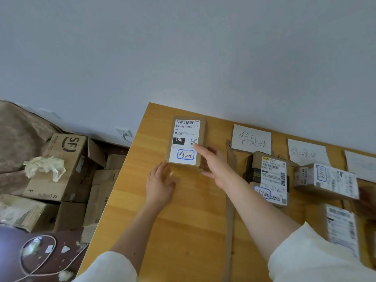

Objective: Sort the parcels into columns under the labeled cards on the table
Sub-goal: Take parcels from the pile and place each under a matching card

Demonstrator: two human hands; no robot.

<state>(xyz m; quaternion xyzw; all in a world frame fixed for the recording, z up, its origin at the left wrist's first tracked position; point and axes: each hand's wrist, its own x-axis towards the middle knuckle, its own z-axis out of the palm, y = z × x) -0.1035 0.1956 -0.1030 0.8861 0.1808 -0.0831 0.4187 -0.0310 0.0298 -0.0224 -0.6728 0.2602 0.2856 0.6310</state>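
Note:
A brown parcel [186,140] with a white shipping label and a blue-circled handwritten mark lies at the far left of the wooden table [193,210]. My right hand [213,161] rests against its right side with fingers spread, one fingertip on the label. Just below the parcel's near left corner, my left hand [160,184] lies flat on the table. Three white handwritten cards [252,139] [307,152] [361,162] sit along the back edge. Under them lie a labeled parcel [270,180], another parcel [327,181], and a blurred one [339,226].
A cardboard strip [230,210] runs down the table as a divider. Left of the table, stacked cardboard boxes [67,165] and crumpled paper [45,166] fill the floor. A cable [36,259] lies on the dark floor. A white wall rises behind the table.

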